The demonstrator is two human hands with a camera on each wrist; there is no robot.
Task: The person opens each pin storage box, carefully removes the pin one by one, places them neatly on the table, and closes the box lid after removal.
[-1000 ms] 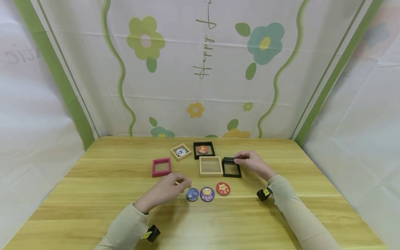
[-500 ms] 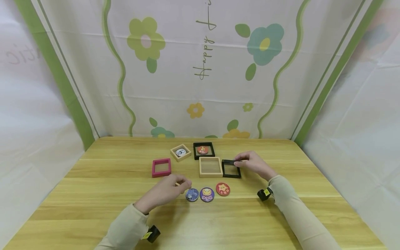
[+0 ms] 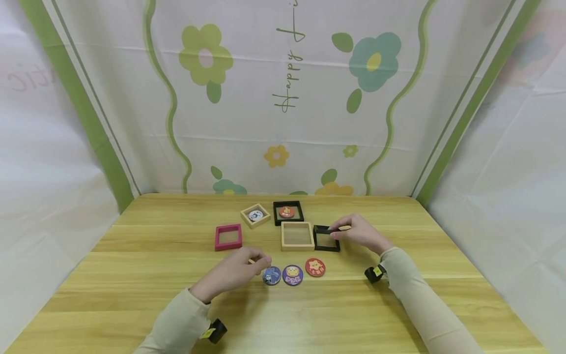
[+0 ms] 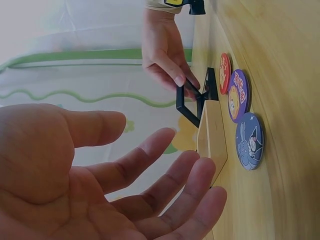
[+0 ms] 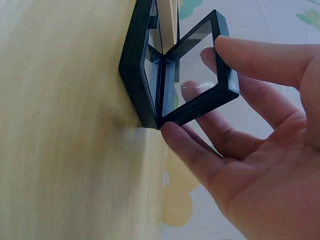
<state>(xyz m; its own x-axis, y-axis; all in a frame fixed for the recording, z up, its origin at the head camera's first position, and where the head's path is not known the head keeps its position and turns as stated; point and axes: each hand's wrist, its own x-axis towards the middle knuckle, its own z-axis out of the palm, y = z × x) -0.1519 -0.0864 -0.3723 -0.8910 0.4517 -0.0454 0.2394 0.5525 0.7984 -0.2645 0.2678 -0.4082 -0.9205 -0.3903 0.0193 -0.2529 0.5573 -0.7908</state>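
Note:
My right hand [image 3: 358, 232] pinches the raised lid [image 5: 227, 82] of a small black display frame [image 3: 327, 249], thumb on one face and fingers behind. The lid has a clear window and stands tilted on its hinge, while the base lies on the table. Touching the frame's left side is a larger beige display frame [image 3: 297, 248]. My left hand [image 3: 236, 268] hovers over the table with loosely bent fingers and holds nothing. Nearest to it lies a blue badge [image 3: 271, 276], followed to the right by a purple badge [image 3: 293, 275] and a red star badge [image 3: 315, 267].
A pink display frame [image 3: 228, 246] lies beyond my left hand. Farther back are a small beige frame [image 3: 261, 224] with a white badge inside and a black frame [image 3: 289, 222] with a red badge inside. A patterned cloth [image 3: 247, 123] hangs behind the wooden table [image 3: 177, 236].
My right fingers have shifted slightly toward the table's near side, and the black lid's tilt has changed a little with them. The left hand and the badges stay in place.

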